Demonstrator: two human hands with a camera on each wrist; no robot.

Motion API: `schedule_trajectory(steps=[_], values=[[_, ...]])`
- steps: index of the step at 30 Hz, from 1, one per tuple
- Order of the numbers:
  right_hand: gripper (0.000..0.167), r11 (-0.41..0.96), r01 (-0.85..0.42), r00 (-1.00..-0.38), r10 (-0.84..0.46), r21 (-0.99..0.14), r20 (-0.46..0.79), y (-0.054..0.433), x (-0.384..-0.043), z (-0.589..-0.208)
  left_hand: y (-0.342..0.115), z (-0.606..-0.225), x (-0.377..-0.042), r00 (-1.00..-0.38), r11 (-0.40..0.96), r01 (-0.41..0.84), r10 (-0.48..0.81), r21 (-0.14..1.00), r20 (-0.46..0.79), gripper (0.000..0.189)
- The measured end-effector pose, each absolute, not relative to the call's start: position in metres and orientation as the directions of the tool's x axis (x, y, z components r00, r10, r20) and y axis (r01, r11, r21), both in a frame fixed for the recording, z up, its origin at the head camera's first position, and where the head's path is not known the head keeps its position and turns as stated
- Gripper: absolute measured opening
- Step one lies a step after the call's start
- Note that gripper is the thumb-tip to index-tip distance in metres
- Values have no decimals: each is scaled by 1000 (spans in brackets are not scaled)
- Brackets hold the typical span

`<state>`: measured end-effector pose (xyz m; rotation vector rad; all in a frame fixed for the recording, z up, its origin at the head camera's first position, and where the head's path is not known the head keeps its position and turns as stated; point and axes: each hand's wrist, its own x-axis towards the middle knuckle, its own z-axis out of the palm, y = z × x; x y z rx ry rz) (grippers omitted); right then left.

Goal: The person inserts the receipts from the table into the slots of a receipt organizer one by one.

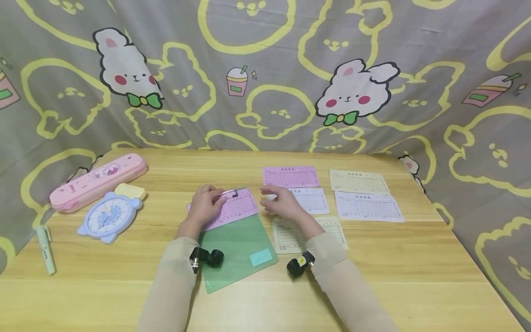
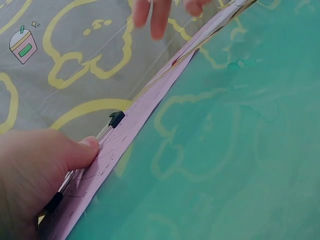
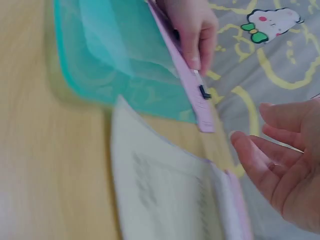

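Note:
A green clipboard [image 1: 232, 246] lies on the table, with a pink printed slip [image 1: 243, 207] across its top. My left hand [image 1: 204, 206] is at the clipboard's top edge and grips its metal clip [image 1: 230, 193], thumb pressed along the wire in the left wrist view. Black ends [image 2: 117, 119] of the clip rest against the pink slip. My right hand [image 1: 285, 204] holds nothing; its fingers are loosely bent, just right of the clipboard and over the edge of a white printed slip [image 1: 314, 201]. My right forearm partly hides a cream slip [image 1: 287, 242].
Another pink slip [image 1: 291, 177] lies behind the white one. At the right are a second cream slip [image 1: 358, 181] and white slip [image 1: 368, 206]. Leftward lie a pink pencil case [image 1: 97, 182], a blue toy clock [image 1: 109, 216], a yellow block [image 1: 131, 190] and a pale green highlighter [image 1: 45, 251].

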<state>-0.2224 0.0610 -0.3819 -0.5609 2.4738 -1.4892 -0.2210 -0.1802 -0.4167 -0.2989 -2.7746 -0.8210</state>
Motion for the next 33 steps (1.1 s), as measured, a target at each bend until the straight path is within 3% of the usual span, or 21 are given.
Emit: schedule_trajectory(steps=[5,12,19,33], values=[[39,514,-348,-891,-442,-784,106,85,-215,-369,-180,-417,-221,-956,815,246,114,524,270,35],[37,488,-416,-858,-492,-767,152,123,-199,-358,-180,-417,-221,-957,813,238,105,532,269,35],[34,438,-345,-877,-465,-830,119,161,-176,-348,-179,-416,-221,-962,808,229,101,543,255,36],[40,516,-254,-934,-352,-818,68,228,-179,-394,-179,-416,-219,-965,795,219,91,566,245,36]])
